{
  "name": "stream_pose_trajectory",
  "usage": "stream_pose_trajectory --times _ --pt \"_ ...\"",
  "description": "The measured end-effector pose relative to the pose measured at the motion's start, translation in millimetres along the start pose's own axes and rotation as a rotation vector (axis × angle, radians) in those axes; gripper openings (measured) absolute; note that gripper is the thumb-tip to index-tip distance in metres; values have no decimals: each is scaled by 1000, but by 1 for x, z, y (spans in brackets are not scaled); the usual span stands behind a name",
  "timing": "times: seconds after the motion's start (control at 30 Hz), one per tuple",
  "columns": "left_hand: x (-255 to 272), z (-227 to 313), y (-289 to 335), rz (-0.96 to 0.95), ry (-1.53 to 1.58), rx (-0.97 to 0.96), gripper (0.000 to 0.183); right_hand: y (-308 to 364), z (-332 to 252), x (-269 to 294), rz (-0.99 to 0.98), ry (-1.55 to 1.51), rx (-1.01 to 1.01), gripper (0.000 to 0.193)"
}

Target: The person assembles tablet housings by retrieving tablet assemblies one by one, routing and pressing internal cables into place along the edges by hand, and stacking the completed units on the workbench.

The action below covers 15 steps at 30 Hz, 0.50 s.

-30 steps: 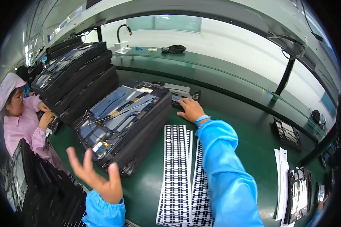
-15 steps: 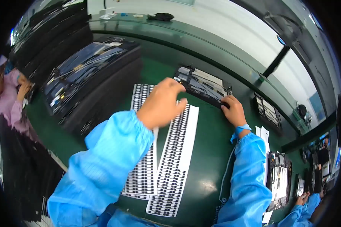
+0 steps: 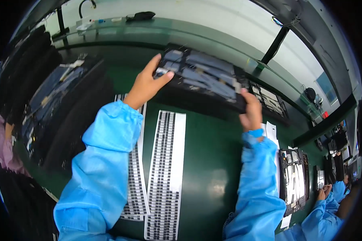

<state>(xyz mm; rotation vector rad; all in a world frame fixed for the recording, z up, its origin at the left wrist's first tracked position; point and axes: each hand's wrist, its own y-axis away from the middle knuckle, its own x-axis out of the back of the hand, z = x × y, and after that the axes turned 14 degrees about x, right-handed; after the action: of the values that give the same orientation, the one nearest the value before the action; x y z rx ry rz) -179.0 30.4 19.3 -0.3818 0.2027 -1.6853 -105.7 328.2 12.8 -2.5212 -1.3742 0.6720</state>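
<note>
Between my two hands a black rectangular electronic panel (image 3: 205,76) is held at the far side of the table, slightly smeared by motion. Grey-blue plates and strips fill its upper face. My left hand (image 3: 146,83) grips its left end, thumb on top. The right hand (image 3: 252,110) is closed on the lower right corner, its fingertips partly hidden. Below, two white sheets lie side by side: one sheet of small black-and-white labels (image 3: 163,172) in the middle, and another label sheet (image 3: 134,186) partly under my left sleeve.
Stacked black panels (image 3: 56,100) stand at the left on the green table (image 3: 213,160). Another panel (image 3: 269,100) sits at the back right, and one more (image 3: 294,180) near the right edge beside white papers (image 3: 272,132). Co-workers sit at both sides. A glass shelf (image 3: 197,38) runs behind.
My left hand has moved onto the panel's left end and taken hold. The panel appears raised and closer, with both hands on it. The whole view has shifted too.
</note>
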Motion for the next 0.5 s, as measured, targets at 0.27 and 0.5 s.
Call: stream_pose_trajectory --times 0.27,0.5 --pt "28 54 169 -719 -668 -200 80 115 -148 115 -76 135 -168 28" --pt "31 60 184 -783 -707 -177 65 183 -135 131 -329 1463 430 17"
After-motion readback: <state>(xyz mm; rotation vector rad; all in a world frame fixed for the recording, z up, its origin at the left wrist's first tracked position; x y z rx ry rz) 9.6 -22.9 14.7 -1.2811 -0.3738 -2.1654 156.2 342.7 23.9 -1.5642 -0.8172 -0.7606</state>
